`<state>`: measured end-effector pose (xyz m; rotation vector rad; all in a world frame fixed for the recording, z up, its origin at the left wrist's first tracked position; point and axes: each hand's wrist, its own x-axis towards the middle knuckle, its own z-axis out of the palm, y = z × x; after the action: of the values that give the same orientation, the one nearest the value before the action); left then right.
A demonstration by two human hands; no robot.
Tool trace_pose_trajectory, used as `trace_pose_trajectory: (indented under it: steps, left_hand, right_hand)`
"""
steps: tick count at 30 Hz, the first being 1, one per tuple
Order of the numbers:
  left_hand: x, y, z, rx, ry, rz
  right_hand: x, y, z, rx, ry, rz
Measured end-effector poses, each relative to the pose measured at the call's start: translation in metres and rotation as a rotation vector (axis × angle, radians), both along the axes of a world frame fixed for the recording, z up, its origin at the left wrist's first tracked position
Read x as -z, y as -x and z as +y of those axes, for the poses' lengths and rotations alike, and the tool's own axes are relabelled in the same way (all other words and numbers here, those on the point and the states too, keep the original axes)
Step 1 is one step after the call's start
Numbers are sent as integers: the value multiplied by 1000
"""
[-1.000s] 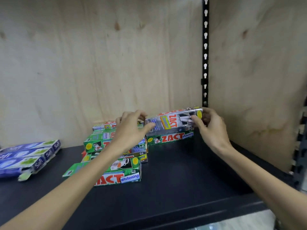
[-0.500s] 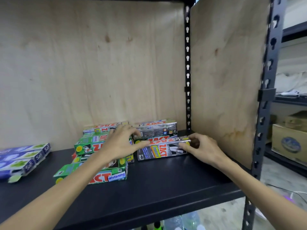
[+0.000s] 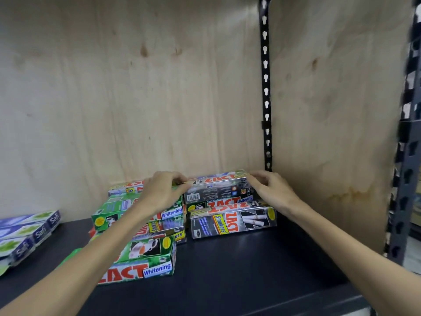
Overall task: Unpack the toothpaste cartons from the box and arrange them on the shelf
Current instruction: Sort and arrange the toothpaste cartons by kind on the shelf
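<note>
A stack of Zact toothpaste cartons stands at the back right of the black shelf point(image 3: 239, 277). My left hand point(image 3: 163, 193) and my right hand point(image 3: 272, 191) each pinch one end of the top silver carton point(image 3: 216, 190), which lies flat on a green Whitening carton. In front of that stack a silver Smokers carton point(image 3: 232, 223) lies on its side on the shelf, apart from both hands. To the left, green Whitening cartons point(image 3: 141, 261) are piled loosely, partly hidden by my left forearm.
Blue Safi cartons point(image 3: 27, 233) lie at the far left of the shelf. Plywood panels close the back and right side, with a slotted black upright point(image 3: 266, 87) in the corner. A grey rack post point(image 3: 407, 156) stands at the right edge.
The silver Smokers carton came down from the air onto the shelf in front of the stack. Both hands then let go of it and moved up to the top carton behind.
</note>
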<state>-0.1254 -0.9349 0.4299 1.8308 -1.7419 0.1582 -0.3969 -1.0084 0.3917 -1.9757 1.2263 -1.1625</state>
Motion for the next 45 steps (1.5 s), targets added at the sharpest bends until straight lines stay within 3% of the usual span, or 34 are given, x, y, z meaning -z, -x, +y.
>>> trace_pose_trajectory:
  steps: [7, 12, 15, 21, 31, 38, 45]
  left_hand:
    - [0, 10, 14, 5, -28, -168]
    - [10, 18, 21, -22, -180, -195]
    - [10, 16, 18, -3, -133, -102]
    - [-1, 8, -3, -7, -25, -116]
    - [-11, -2, -60, -47, -194, -295]
    - [-11, 2, -77, -80, -327, -291]
    - [-9, 3, -73, -7, -204, -284]
  right_hand:
    - [10, 11, 15, 130, 35, -66]
    - [17, 26, 31, 145, 20, 56]
    - [17, 26, 28, 164, 67, 136]
    - [8, 14, 9, 198, 114, 234]
    - [-13, -13, -54, 85, -50, 398]
    - [-15, -22, -67, 36, -88, 282]
    - [-15, -12, -54, 85, -14, 115]
